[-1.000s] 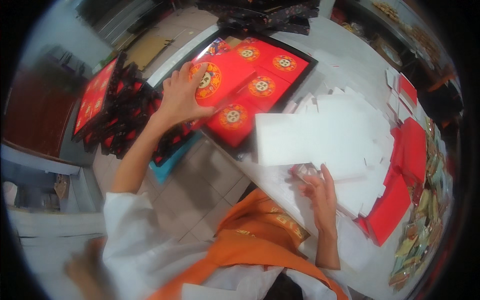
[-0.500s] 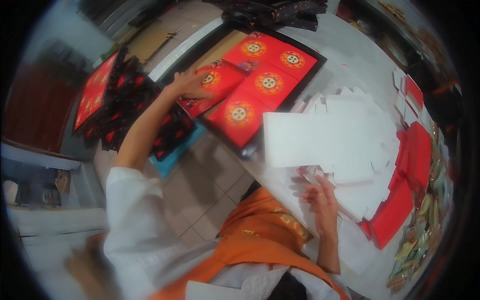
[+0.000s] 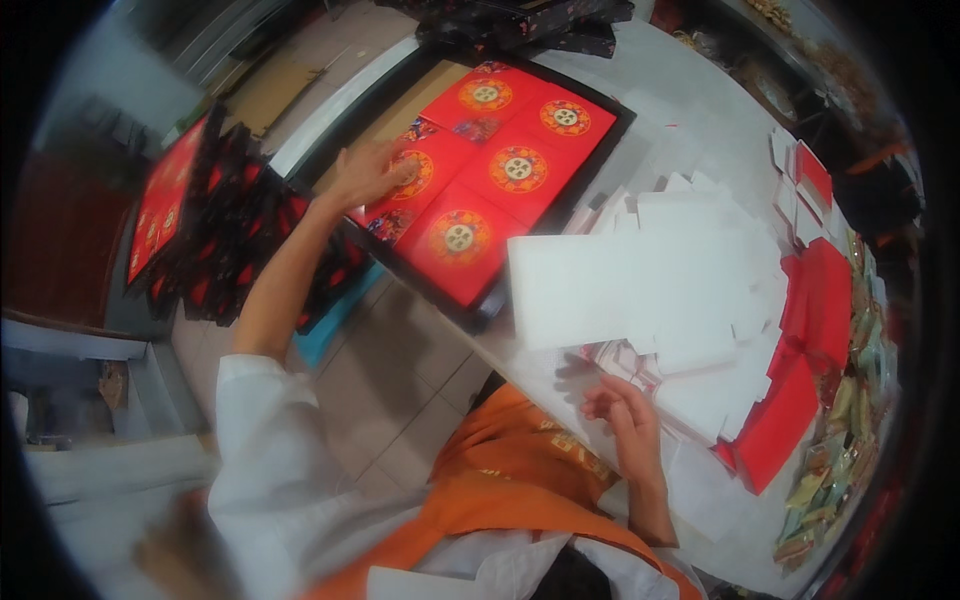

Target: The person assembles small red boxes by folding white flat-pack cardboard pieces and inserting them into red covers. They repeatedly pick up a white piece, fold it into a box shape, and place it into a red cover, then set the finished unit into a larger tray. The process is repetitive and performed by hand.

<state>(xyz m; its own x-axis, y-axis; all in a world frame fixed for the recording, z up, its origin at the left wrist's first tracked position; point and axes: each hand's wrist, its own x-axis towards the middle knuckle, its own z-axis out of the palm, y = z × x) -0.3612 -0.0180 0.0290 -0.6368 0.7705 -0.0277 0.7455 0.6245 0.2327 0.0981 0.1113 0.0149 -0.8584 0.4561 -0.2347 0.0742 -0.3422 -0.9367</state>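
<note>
My left hand lies with outstretched fingers on a red square box with a round orange and cream emblem. That box sits flat beside several matching red boxes inside a large black-rimmed box, whose far left part shows bare tan bottom. My right hand hovers over the table's near edge, fingers loosely curled and holding nothing visible. Just beyond its fingertips are small pink-and-white packets, partly under a fanned pile of white cards or flat sheets.
Black-and-red patterned boxes are stacked at the left, with a red-faced one leaning there. More black boxes stand at the back. Red packs and many small wrapped packets line the right side of the table.
The red box under my left hand was tilted across its neighbours; now it lies flat in line with them. My right hand's fingers have curled in more. The view has shifted slightly.
</note>
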